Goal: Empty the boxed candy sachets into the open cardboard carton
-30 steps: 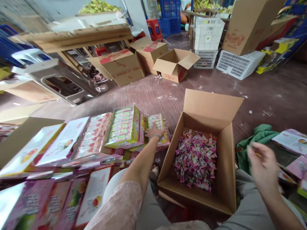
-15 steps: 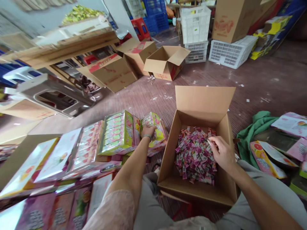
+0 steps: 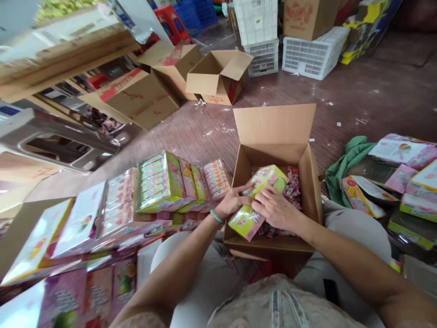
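“Under left hand (image 3: 232, 203), with fingers slightly parted, and right hand (image 3: 275, 207), with fingers bent close together: clasping a boxy, glossy pack (image 3: 247, 221), aslant above the carton (image 3: 310, 182).”

“Likely to handle how?”

“Judged light, stiff, slick, prone to denting; best taken by the long sides.”

“Below the fingers?”

“Down to narrow sachets (image 3: 292, 190), within plain cardboard walls.”

Slanted pack (image 3: 246, 220) (green and pink)

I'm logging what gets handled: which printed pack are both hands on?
The green-and-pink pack over the carton of sachets, under the left hand and right hand; neither touches the left row or right pile.
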`<action>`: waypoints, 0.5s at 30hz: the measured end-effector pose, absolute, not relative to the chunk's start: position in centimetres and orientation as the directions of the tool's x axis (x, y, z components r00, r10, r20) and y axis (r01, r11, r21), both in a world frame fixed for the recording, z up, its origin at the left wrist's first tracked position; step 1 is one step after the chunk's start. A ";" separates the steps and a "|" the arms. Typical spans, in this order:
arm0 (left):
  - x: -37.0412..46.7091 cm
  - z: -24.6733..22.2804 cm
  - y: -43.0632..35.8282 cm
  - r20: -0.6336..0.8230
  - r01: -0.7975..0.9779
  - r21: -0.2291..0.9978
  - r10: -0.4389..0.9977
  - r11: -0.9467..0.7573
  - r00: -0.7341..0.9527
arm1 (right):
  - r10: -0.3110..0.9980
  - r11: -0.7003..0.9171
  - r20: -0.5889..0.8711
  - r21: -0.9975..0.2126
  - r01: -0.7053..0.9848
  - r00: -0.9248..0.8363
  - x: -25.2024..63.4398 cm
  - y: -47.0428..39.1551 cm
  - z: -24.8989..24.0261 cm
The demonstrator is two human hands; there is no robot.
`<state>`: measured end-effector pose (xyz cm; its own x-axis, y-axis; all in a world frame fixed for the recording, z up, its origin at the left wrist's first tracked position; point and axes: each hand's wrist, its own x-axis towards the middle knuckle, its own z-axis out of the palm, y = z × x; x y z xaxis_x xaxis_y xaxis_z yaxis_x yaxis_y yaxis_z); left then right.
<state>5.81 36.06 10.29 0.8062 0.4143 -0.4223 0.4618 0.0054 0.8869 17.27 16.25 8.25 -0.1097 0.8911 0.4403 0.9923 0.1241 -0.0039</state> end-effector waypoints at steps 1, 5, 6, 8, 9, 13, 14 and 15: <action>5.7 9.8 35.4 -0.441 0.473 0.881 0.388 0.015 0.809 | 0.910 0.121 0.400 -0.012 0.993 -0.106 16.8 16.1 8.1; 5.6 7.8 34.8 -0.502 0.491 0.863 0.301 0.117 0.811 | 0.917 0.174 0.378 -0.097 0.980 -0.126 16.0 15.6 6.5; 5.6 7.4 35.0 -0.514 0.490 0.858 0.269 0.156 0.815 | 0.907 0.205 0.397 -0.123 0.971 -0.141 15.9 15.5 6.1; 5.6 6.8 35.3 -0.543 0.489 0.834 0.219 0.255 0.811 | 0.866 0.277 0.474 -0.188 0.942 -0.161 15.9 15.1 5.9; 5.7 6.6 35.5 -0.560 0.489 0.815 0.202 0.311 0.804 | 0.838 0.305 0.524 -0.221 0.926 -0.151 16.0 15.0 6.0; 6.4 6.2 35.7 -0.578 0.503 0.737 0.034 0.452 0.816 | 0.755 0.320 0.656 -0.378 0.869 0.007 17.0 14.4 7.9; 6.8 6.2 35.7 -0.547 0.489 0.758 0.012 0.433 0.837 | 0.757 0.299 0.648 -0.457 0.838 0.083 17.4 14.4 8.5; 7.0 6.2 35.7 -0.508 0.455 0.794 0.028 0.404 0.861 | 0.768 0.268 0.616 -0.556 0.787 0.174 17.9 14.4 9.0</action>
<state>7.05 35.66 6.19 0.8612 0.0276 -0.5076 0.4549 0.4039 0.7937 17.86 14.41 9.04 0.1736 0.7682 0.6162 0.7869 0.2680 -0.5558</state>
